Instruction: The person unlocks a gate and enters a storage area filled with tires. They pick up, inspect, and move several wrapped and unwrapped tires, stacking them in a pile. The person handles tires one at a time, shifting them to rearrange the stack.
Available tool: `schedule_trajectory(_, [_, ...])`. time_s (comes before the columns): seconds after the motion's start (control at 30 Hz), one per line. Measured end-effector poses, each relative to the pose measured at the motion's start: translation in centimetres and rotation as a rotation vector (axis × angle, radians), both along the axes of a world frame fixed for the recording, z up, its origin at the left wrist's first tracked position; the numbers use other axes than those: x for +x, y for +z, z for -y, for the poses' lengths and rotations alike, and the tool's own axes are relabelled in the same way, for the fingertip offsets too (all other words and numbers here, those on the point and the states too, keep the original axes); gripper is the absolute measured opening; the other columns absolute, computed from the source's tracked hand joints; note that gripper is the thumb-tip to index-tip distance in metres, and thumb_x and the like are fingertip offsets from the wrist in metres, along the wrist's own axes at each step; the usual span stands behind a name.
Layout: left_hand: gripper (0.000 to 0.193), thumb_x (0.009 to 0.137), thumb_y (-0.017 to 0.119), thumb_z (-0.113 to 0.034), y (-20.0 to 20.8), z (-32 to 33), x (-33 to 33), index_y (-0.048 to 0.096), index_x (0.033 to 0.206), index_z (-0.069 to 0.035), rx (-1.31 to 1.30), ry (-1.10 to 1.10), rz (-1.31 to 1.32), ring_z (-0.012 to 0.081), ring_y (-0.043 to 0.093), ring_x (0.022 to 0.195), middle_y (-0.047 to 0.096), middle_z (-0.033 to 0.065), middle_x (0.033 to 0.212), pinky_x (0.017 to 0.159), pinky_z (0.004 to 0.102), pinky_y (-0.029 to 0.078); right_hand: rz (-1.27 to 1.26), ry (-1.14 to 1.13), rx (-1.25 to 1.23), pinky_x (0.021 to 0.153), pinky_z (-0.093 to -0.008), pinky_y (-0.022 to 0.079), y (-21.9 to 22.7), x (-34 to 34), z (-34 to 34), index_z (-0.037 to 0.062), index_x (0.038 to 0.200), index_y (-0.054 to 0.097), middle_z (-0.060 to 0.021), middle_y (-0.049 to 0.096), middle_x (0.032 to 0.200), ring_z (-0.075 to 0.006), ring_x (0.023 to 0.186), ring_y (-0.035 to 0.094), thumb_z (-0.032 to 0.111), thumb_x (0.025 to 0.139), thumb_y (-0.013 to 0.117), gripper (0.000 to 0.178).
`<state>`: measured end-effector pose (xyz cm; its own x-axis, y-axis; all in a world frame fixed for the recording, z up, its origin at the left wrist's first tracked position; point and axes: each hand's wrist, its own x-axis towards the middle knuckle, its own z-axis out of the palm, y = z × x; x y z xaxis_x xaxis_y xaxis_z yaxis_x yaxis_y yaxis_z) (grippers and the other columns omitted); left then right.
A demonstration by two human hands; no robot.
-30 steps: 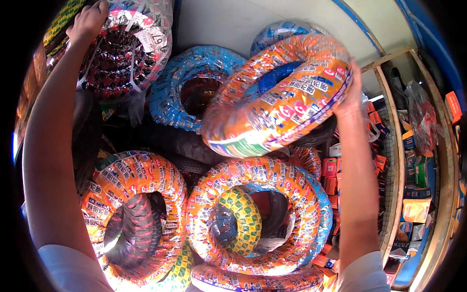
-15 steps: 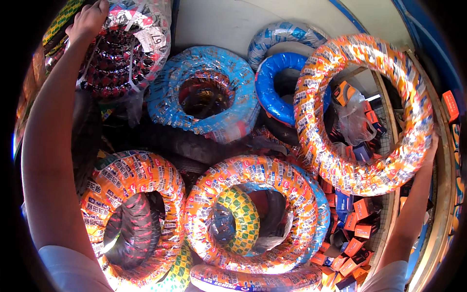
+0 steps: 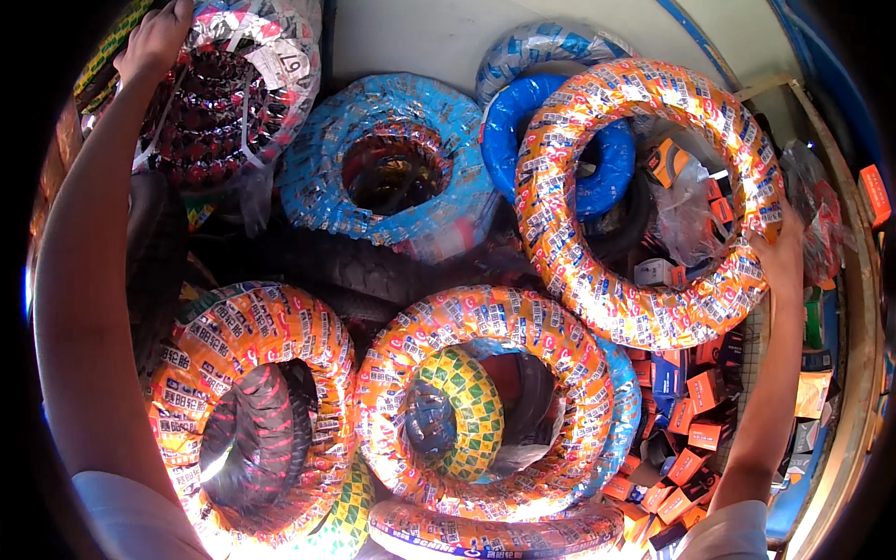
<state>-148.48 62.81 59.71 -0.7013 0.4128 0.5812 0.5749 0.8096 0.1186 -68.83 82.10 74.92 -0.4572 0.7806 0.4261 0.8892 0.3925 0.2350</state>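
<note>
My right hand (image 3: pixel 777 247) is closed on the right side of an orange-and-white wrapped tire (image 3: pixel 644 327), which is raised in front of the blue tires at the back. Its fingers are partly hidden by the ring. At the upper left, my left hand (image 3: pixel 157 42) has its fingers curled at the edge of a bundle of plastic-wrapped red-and-black tires (image 3: pixel 289 112) with a white label. What those fingers grip cannot be made out. Between my arms stand two more orange wrapped tires, one at the left (image 3: pixel 331 411) and one at the middle (image 3: pixel 383 401).
A light-blue wrapped tire stack (image 3: pixel 313 163) and a bright-blue tire (image 3: pixel 499 154) stand against the pale back wall (image 3: pixel 411 37). Small orange boxes (image 3: pixel 686 467) lie heaped at the right, beside a wooden-edged frame (image 3: pixel 863 411). Another wrapped tire (image 3: pixel 495 532) lies in front.
My right hand and the raised orange tire have moved left, covering more of the bright-blue tire. More boxes and a plastic bag show at the right. My left hand stays by the bundle.
</note>
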Motion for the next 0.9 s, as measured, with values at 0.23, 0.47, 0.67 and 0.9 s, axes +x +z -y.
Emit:
schedule_trajectory(0.23, [0.057, 0.089, 0.024, -0.058, 1.0, 0.2, 0.8, 0.048, 0.133, -0.032, -0.007, -0.032, 0.025, 0.0329, 0.044, 0.128, 0.048, 0.0072, 0.139, 0.103, 0.0554, 0.030, 0.257, -0.374, 0.014, 0.100, -0.0443, 0.040, -3.5, -3.9, 0.8, 0.0065, 0.135, 0.043, -0.0164, 0.050, 0.132, -0.0346, 0.123, 0.046, 0.022, 0.074, 0.073, 0.069])
schedule_trajectory(0.47, [0.056, 0.089, 0.024, -0.057, 0.5, 0.8, 0.5, 0.050, 0.132, -0.031, -0.002, 0.002, -0.029, 0.0319, 0.044, 0.127, 0.048, 0.0061, 0.139, 0.103, 0.0532, 0.031, -0.156, 0.645, -0.477, 0.093, -0.0407, 0.045, -13.8, -21.8, 7.5, 0.0023, 0.116, 0.058, -0.0172, 0.059, 0.115, -0.0338, 0.110, 0.055, 0.023, 0.077, 0.074, 0.046])
schedule_trajectory(0.67, [0.058, 0.090, 0.023, -0.059, 1.2, -0.5, 2.3, 0.051, 0.131, -0.030, 0.048, -0.037, -0.012, 0.0321, 0.044, 0.127, 0.048, 0.0065, 0.139, 0.103, 0.0519, 0.031, 0.005, 0.348, -0.984, 0.097, -0.0443, 0.042, -33.8, -30.7, 6.8, 0.0029, 0.119, 0.057, -0.0193, 0.054, 0.127, -0.0332, 0.122, 0.049, 0.035, 0.080, 0.068, 0.051])
schedule_trajectory(0.9, [0.060, 0.089, 0.023, -0.059, 0.4, -0.2, 0.3, 0.052, 0.131, -0.027, 0.069, -0.071, -0.053, 0.0343, 0.044, 0.126, 0.048, 0.0094, 0.138, 0.103, 0.0532, 0.031, -1.298, -0.631, -1.103, 0.103, -0.0481, 0.033, -47.4, -28.6, 5.4, 0.0073, 0.130, 0.051, -0.0158, 0.052, 0.135, -0.0320, 0.126, 0.047, 0.051, 0.079, 0.066, 0.069])
